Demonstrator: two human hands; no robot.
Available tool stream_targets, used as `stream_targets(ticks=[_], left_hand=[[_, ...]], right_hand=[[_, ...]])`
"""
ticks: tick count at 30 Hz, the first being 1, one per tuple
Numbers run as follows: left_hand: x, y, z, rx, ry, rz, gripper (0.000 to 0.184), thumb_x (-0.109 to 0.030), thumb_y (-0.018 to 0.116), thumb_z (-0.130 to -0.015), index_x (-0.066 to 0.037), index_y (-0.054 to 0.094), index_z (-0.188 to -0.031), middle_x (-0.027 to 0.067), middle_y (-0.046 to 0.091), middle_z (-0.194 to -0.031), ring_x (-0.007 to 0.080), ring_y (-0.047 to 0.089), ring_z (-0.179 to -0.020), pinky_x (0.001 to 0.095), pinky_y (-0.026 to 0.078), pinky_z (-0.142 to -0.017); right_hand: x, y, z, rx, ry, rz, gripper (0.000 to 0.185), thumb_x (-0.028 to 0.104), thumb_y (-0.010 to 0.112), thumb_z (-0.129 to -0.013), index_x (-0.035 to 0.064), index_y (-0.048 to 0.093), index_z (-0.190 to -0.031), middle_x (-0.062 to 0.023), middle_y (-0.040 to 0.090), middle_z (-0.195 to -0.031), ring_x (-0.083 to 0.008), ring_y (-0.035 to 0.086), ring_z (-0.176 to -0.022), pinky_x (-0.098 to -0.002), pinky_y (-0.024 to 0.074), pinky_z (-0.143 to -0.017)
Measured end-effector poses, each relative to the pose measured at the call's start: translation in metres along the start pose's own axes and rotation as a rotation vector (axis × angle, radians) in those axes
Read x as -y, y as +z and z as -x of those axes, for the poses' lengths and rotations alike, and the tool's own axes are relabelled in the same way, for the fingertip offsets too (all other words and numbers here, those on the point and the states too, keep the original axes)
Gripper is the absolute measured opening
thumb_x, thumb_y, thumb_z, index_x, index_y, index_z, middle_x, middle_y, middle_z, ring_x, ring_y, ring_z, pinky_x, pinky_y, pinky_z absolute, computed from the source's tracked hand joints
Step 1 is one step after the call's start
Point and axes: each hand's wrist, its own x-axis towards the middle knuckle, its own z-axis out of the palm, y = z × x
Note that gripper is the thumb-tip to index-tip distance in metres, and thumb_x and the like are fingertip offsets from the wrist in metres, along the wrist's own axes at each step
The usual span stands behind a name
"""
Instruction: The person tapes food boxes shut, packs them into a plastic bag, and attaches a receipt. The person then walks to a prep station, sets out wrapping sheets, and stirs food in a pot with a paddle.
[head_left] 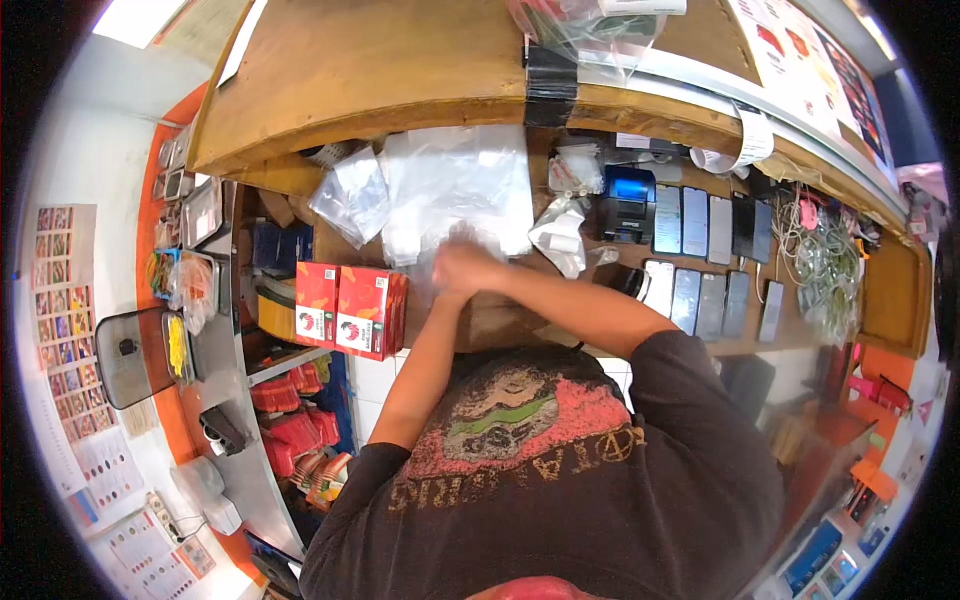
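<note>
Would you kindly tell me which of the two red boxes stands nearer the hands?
The red box on the right, beside the left forearm; the red box on the left stands farther from the hands.

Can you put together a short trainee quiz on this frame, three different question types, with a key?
1. True or false: two red printed cardboard boxes stand to the picture's left of the person's two bare hands.

2. Just beyond the hands lie: (a) green tangled cables, (b) flat clear plastic bags, (c) yellow strips.

3. Fill in: two rows of flat rectangular phones lie to the picture's ___ of the black boxy device with a blue top.

Key: 1 true; 2 b; 3 right.
</note>
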Motion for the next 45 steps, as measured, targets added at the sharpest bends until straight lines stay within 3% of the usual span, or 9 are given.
stream_targets(ticks=[6, 8, 12, 24, 26, 30, 31, 34, 45], left_hand=[[-0.039, -0.069, 0.008, 0.09, 0.027, 0.086, 0.047, -0.016, 0.057, -0.089, -0.002, 0.046, -0.132, 0.0178, 0.051, -0.132, 0.0349, 0.048, -0.123, 0.0423, 0.037, -0.107], [-0.046, -0.088, 0.018, 0.095, 0.005, 0.158, 0.046, -0.016, 0.057, -0.089, -0.003, 0.046, -0.132, 0.0173, 0.051, -0.131, 0.0341, 0.048, -0.122, 0.0422, 0.038, -0.107], [-0.069, -0.129, 0.039, 0.111, -0.105, 0.428, 0.045, -0.015, 0.057, -0.09, -0.003, 0.046, -0.132, 0.0164, 0.052, -0.13, 0.0323, 0.049, -0.121, 0.042, 0.038, -0.106], [-0.099, -0.216, 0.076, 0.202, -0.356, 1.404, 0.042, -0.014, 0.058, -0.091, -0.005, 0.047, -0.13, 0.0135, 0.054, -0.126, 0.0272, 0.051, -0.119, 0.0415, 0.04, -0.104], [-0.098, -0.221, 0.064, 0.254, -0.345, 1.541, 0.041, -0.014, 0.058, -0.091, -0.005, 0.047, -0.13, 0.0131, 0.054, -0.126, 0.0263, 0.051, -0.118, 0.0414, 0.04, -0.104], [-0.098, -0.221, 0.045, 0.289, 0.27, 1.575, 0.04, -0.013, 0.058, -0.091, -0.006, 0.048, -0.129, 0.0121, 0.054, -0.125, 0.0246, 0.052, -0.117, 0.0412, 0.041, -0.103], [-0.108, -0.231, 0.041, 0.516, -0.346, 1.834, 0.032, -0.012, 0.06, -0.091, -0.007, 0.053, -0.123, 0.0099, 0.059, -0.117, 0.0219, 0.055, -0.112, 0.0408, 0.045, -0.099], [-0.085, -0.212, 0.017, 1.005, -0.243, 1.701, 0.02, -0.013, 0.062, -0.091, -0.007, 0.061, -0.11, 0.0057, 0.065, -0.103, 0.0191, 0.06, -0.098, 0.0364, 0.048, -0.088], [-0.166, -0.306, 0.033, 0.068, -0.176, 1.119, 0.006, 0.003, 0.065, -0.083, 0.004, 0.063, -0.088, 0.0111, 0.065, -0.071, 0.0122, 0.057, -0.053, 0.0232, 0.045, -0.048]], right_hand=[[0.106, -0.081, 0.116, 0.454, -0.442, -1.15, 0.019, 0.021, 0.054, -0.097, 0.0029, 0.062, -0.099, -0.0004, 0.061, -0.088, -0.008, 0.053, -0.071, -0.027, 0.0459, -0.065], [0.113, -0.117, 0.147, 0.151, -0.251, -1.814, 0.019, 0.02, 0.054, -0.097, 0.0021, 0.06, -0.102, -0.0055, 0.065, -0.096, -0.012, 0.06, -0.073, -0.0267, 0.0501, -0.063], [0.065, -0.112, 0.167, -0.522, -0.065, -1.915, 0.02, 0.022, 0.053, -0.098, 0.0029, 0.059, -0.1, -0.0105, 0.067, -0.101, -0.0106, 0.062, -0.073, -0.0245, 0.0517, -0.059], [0.018, -0.089, 0.263, -1.032, 0.136, -1.331, 0.022, 0.024, 0.052, -0.099, 0.0044, 0.06, -0.106, -0.0113, 0.069, -0.103, -0.0139, 0.063, -0.085, -0.0277, 0.0503, -0.079], [-0.002, -0.091, 0.286, -0.937, -0.185, -1.497, 0.016, 0.023, 0.051, -0.099, 0.0077, 0.056, -0.096, -0.0094, 0.069, -0.101, -0.0131, 0.062, -0.089, -0.0265, 0.0493, -0.075], [-0.002, -0.1, 0.33, -1.092, -0.297, -1.492, 0.018, 0.021, 0.049, -0.1, 0.0046, 0.055, -0.097, -0.0131, 0.069, -0.097, -0.0169, 0.066, -0.089, -0.028, 0.0515, -0.08], [-0.003, -0.101, 0.339, -1.126, -0.367, -1.505, 0.018, 0.021, 0.05, -0.1, 0.0043, 0.055, -0.096, -0.0127, 0.068, -0.096, -0.0168, 0.066, -0.09, -0.0284, 0.0514, -0.08], [-0.005, -0.102, 0.358, -1.167, -0.371, -1.416, 0.018, 0.019, 0.051, -0.099, 0.0034, 0.056, -0.094, -0.0123, 0.068, -0.095, -0.0167, 0.066, -0.086, -0.0291, 0.0515, -0.079], [-0.068, -0.048, 0.298, -1.446, 0.52, -0.616, 0.018, 0.02, 0.067, -0.087, 0.0036, 0.064, -0.095, -0.0027, 0.066, -0.084, -0.0125, 0.06, -0.075, -0.0277, 0.0486, -0.07]])
